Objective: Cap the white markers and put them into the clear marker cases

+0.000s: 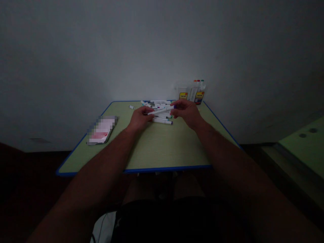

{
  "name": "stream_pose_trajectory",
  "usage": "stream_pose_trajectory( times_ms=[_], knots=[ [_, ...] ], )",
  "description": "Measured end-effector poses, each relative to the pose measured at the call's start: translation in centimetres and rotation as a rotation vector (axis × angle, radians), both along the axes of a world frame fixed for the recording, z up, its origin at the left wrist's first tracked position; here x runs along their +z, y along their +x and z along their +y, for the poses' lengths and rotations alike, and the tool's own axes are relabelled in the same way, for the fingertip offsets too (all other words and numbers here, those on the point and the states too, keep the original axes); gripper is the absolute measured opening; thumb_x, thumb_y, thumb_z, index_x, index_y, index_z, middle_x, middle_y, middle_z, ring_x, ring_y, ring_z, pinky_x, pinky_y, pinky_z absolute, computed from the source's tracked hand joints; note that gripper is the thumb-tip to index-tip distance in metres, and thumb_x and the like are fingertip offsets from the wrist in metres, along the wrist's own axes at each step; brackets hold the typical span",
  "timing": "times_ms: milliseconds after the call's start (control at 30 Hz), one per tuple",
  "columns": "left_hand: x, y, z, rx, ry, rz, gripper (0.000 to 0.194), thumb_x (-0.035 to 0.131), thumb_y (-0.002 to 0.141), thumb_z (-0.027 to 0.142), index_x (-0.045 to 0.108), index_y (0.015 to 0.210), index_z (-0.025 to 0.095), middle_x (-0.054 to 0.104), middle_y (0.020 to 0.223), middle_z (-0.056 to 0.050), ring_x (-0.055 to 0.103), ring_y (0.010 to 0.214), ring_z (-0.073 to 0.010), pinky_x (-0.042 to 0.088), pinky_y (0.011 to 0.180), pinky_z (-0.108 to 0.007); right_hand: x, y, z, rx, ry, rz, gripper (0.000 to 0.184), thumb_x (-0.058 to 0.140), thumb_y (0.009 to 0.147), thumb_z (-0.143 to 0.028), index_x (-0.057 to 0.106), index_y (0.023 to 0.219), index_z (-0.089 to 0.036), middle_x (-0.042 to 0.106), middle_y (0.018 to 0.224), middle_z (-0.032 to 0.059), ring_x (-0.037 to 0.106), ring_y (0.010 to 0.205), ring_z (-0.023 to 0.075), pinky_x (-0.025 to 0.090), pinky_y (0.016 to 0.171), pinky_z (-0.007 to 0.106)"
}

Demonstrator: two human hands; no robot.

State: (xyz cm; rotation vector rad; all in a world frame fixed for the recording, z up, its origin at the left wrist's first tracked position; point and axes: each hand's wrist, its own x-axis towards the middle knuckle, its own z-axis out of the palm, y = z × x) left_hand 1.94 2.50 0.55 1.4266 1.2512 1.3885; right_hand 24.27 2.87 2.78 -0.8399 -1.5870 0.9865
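Person's left hand [141, 118] and right hand [186, 111] pinching opposite ends of one slim, cylindrical white marker [162, 110], at twelve o'clock on a blue-edged, faintly grained pale-green tabletop [164, 148], loose white-barrelled markers [162, 120] beneath, transparent plastic cases [183, 89] toward one o'clock

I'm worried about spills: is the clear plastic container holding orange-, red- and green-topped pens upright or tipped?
Upright: the clear container stands at the back right, its coloured-topped pens pointing up.
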Motion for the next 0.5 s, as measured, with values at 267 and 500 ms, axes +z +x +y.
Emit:
stream_pose_trajectory(
  times_ms=[267,500],
  knots=[
    [0.4,0.2,-0.4,0.061,0.089,0.015,0.019,0.079,0.062,0.017,0.07,0.079,0.016,0.067,0.073,-0.001,0.057,0.063,-0.0119,0.048,0.06,-0.025,-0.3,0.6,0.9,-0.248,-0.179,-0.098,0.016,0.075,0.077,-0.018,0.071,0.091,-0.015,0.067,0.072,0.0015,0.06,0.058,0.01,0.051,0.05,0.022],
    [1.4,1.2,-1.6,0.018,0.194,0.093,0.022,0.083,0.062,0.022,0.073,0.081,0.018,0.06,0.066,0.003,0.047,0.06,-0.0104,0.04,0.058,-0.025,-0.9,0.8,1.0,-0.29,-0.262,-0.397,0.015,0.073,0.078,-0.013,0.078,0.092,-0.013,0.067,0.062,0.0039,0.057,0.051,0.0111,0.041,0.043,0.021]
  ],
)
